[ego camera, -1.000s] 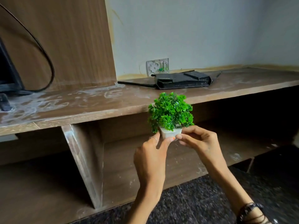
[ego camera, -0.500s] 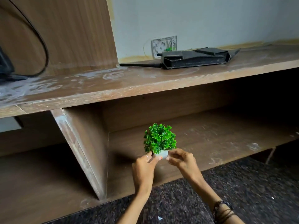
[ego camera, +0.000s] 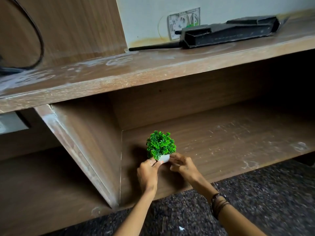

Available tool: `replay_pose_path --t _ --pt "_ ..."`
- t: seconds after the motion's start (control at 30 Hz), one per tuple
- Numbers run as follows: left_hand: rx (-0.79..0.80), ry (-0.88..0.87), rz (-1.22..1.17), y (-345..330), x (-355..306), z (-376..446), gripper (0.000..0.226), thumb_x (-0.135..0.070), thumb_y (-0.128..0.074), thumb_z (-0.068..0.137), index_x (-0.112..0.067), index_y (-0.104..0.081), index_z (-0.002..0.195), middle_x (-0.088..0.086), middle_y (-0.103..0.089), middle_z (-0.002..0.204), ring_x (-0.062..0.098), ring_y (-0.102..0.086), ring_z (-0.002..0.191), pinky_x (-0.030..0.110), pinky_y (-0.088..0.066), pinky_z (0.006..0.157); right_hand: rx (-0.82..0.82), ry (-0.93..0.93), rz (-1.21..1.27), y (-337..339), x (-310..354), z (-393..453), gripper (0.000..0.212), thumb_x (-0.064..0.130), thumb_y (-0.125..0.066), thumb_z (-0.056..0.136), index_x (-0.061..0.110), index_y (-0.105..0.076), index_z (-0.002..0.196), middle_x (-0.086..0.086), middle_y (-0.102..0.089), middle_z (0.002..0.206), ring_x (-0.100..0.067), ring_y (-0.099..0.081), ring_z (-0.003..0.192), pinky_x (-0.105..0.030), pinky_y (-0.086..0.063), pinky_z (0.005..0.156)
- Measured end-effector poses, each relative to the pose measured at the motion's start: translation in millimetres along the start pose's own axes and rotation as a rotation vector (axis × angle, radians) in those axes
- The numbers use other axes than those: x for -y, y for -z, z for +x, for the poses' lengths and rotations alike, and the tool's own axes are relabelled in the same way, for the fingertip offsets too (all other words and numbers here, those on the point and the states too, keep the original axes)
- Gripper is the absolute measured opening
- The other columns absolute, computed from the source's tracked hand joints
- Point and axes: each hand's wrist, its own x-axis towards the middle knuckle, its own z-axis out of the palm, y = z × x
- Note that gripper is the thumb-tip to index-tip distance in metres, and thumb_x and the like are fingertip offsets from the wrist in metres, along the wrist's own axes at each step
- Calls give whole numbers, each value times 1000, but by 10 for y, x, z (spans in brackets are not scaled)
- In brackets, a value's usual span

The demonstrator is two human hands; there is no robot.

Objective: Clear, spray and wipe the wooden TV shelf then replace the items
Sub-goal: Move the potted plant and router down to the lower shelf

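Observation:
A small artificial green plant (ego camera: 161,144) in a white pot stands upright over the lower board of the wooden TV shelf (ego camera: 230,142), near the slanted divider. My left hand (ego camera: 148,172) pinches the pot's left side and my right hand (ego camera: 183,166) pinches its right side. Whether the pot's base touches the board is hidden by my fingers. The top board (ego camera: 136,72) shows pale streaks and smears.
A black router (ego camera: 226,34) with its antenna lies on the top board at the back right, before a wall socket (ego camera: 185,22). A black cable (ego camera: 39,40) loops at the upper left. The slanted divider (ego camera: 81,150) stands left of the plant. Dark speckled floor (ego camera: 255,201) lies below.
Both hands have carried the plant down from in front of the top board into the lower compartment, and the view has tilted downward.

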Motion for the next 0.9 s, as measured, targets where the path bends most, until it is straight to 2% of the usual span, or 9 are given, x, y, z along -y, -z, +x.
replay_pose_path --t 0.17,0.27,0.37,0.5,0.53,0.63,0.73,0.83,0.9 --pt "7 -14 36 -48 144 25 19 -21 -70 80 -9 -73 95 10 -71 101 30 -65 93 27 -36 64 7 -2 -4 -81 -37 -47 54 -29 -37 77 -9 -42 127 -10 -52 123 -21 -47 121 -9 -45 83" --pt "30 -8 -68 -71 192 29 28 -13 -70 80 -7 -69 107 8 -69 107 22 -64 103 27 -45 83 17 5 5 -92 24 -135 58 -30 -29 78 -5 -39 129 -4 -48 120 -15 -45 119 -21 -39 99" --pt "56 5 -86 -44 182 -2 32 -8 -68 81 -4 -65 113 9 -68 111 20 -62 107 25 -42 89 -18 -9 -38 -86 68 -202 56 -26 -31 80 -3 -42 130 -5 -51 123 -13 -47 117 -29 -36 107" --pt "-28 7 -142 27 97 -185 14 -4 -67 81 -4 -70 94 11 -72 98 25 -67 93 26 -43 79 -193 17 -194 -44 136 -357 32 -2 -52 83 24 -60 98 -3 -67 96 -22 -62 96 -45 -50 91" --pt "-44 -11 -156 46 60 -260 8 -3 -67 80 -8 -70 86 10 -72 93 25 -67 88 25 -42 75 -217 36 -213 -38 190 -428 24 3 -55 85 24 -60 98 0 -66 92 -19 -63 91 -42 -52 88" --pt "28 -130 -173 72 -152 -498 32 -2 -66 80 -31 -59 68 -3 -70 79 15 -67 76 21 -44 69 -238 165 -367 -12 384 -676 11 16 -56 89 22 -64 94 7 -68 88 -8 -64 83 -29 -55 79" --pt "92 -255 -179 144 -491 -702 35 -1 -64 82 -34 -56 70 -18 -63 73 -4 -61 69 13 -48 67 -267 316 -524 89 642 -917 10 23 -54 91 23 -64 91 8 -69 85 -3 -64 77 -27 -54 72" --pt "83 -411 -216 291 -907 -871 39 -2 -63 82 -37 -52 68 -20 -62 73 -6 -60 74 16 -49 68 -362 478 -573 264 1011 -1168 9 25 -53 92 26 -62 92 12 -66 85 -1 -61 75 -27 -53 70" --pt "16 -591 -243 457 -1226 -1016 25 -8 -61 82 -32 -56 78 -17 -63 77 -3 -60 75 14 -48 67 -443 628 -567 364 1306 -1374 9 21 -55 91 26 -62 93 15 -63 85 0 -61 77 -26 -53 69"
